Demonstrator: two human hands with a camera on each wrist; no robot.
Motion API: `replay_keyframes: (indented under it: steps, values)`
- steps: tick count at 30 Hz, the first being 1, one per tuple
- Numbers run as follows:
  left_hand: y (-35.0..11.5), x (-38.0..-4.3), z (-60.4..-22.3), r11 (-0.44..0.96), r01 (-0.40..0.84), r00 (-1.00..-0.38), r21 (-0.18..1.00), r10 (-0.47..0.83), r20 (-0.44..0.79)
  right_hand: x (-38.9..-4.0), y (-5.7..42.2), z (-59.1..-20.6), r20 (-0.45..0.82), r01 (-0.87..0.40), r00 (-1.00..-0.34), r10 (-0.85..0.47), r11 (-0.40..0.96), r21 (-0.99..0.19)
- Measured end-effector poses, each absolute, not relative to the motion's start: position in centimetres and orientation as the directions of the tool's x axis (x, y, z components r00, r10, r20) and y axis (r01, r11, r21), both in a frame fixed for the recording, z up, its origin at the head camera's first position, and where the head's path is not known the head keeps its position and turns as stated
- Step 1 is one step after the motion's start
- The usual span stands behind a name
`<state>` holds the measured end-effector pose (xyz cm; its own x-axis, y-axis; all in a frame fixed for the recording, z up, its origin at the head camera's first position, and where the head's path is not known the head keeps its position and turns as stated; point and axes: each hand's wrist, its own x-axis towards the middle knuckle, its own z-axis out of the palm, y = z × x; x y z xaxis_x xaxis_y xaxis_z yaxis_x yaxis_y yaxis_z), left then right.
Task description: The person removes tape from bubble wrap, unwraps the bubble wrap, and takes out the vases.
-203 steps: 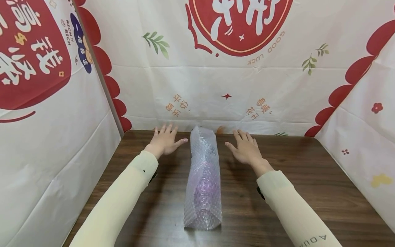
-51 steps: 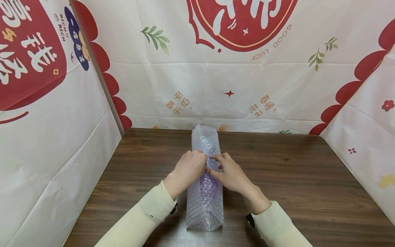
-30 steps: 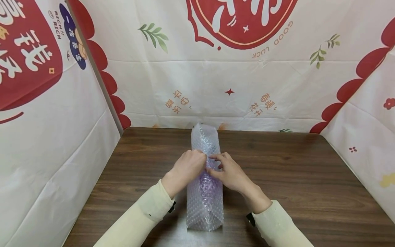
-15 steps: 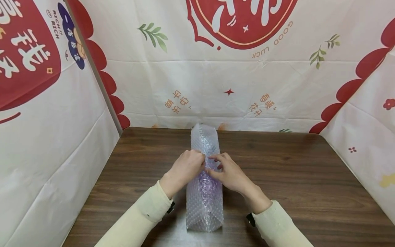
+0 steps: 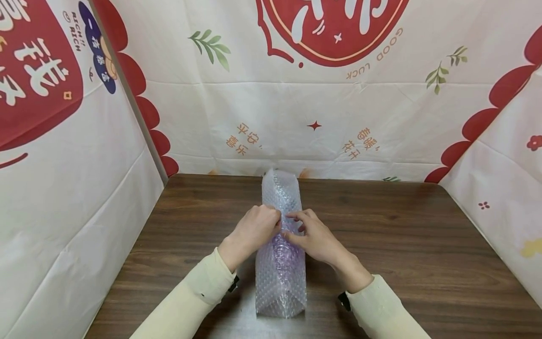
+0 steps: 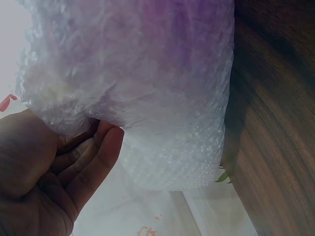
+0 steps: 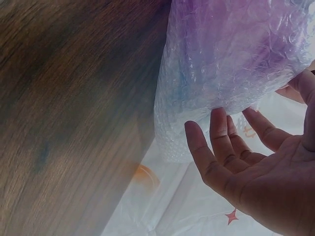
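A long bubble-wrapped package (image 5: pixel 281 278) stands lengthwise on the wooden table in the head view, with a purple and bluish tint showing through; what is inside cannot be made out. My left hand (image 5: pixel 254 228) lies over its middle from the left. In the left wrist view, the curled fingers of that hand (image 6: pixel 64 172) pinch a fold of the bubble wrap (image 6: pixel 147 88). From the right, my right hand (image 5: pixel 319 238) reaches to the same spot. The right wrist view shows its loosely bent, spread fingers (image 7: pixel 216 142) touching the wrap (image 7: pixel 221 64), thumb against it too.
The brown wooden table (image 5: pixel 402 245) extends on both sides of the package. A white printed cloth (image 5: pixel 271 127) hangs behind it, and more cloth panels (image 5: pixel 93 188) flank the table at left and right.
From lying apart on either side of the package, both hands have come together on its middle, the left taking hold of the wrap. Over the last second they have hardly moved.
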<state>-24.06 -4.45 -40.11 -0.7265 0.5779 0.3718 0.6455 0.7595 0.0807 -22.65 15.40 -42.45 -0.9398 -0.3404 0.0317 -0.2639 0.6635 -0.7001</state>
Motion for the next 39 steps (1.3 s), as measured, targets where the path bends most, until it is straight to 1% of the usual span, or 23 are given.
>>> replay_keyframes:
  steps: [10, 16, 20, 28, 31, 39]
  values:
    - [-4.6, -24.3, -40.2, 0.770, 0.617, -0.767, 0.162, 0.541, 0.345, -22.7, 15.4, -42.4, 0.034, -0.265, -0.939, -0.343, 0.658, -0.705]
    - [-4.6, -23.7, -40.1, 0.779, 0.569, -0.815, 0.265, 0.490, 0.311, -22.7, 15.4, -42.4, 0.047, -0.277, -0.936, -0.350, 0.644, -0.713]
    - [-4.7, -23.4, -40.0, 0.771, 0.554, -0.827, 0.314, 0.467, 0.313, -22.7, 15.5, -42.4, 0.049, -0.281, -0.934, -0.354, 0.642, -0.714]
    - [-4.8, -22.9, -40.4, 0.751, 0.501, -0.862, 0.429, 0.388, 0.327, -22.7, 15.5, -42.4, -0.015, -0.234, -0.934, -0.358, 0.641, -0.731]
    - [-4.8, -22.8, -40.6, 0.743, 0.491, -0.867, 0.455, 0.364, 0.342, -22.7, 15.5, -42.4, -0.023, -0.225, -0.935, -0.355, 0.640, -0.735]
    - [-4.7, -22.7, -40.8, 0.738, 0.485, -0.868, 0.468, 0.344, 0.358, -22.8, 15.0, -42.0, -0.001, -0.236, -0.946, -0.323, 0.693, -0.681]
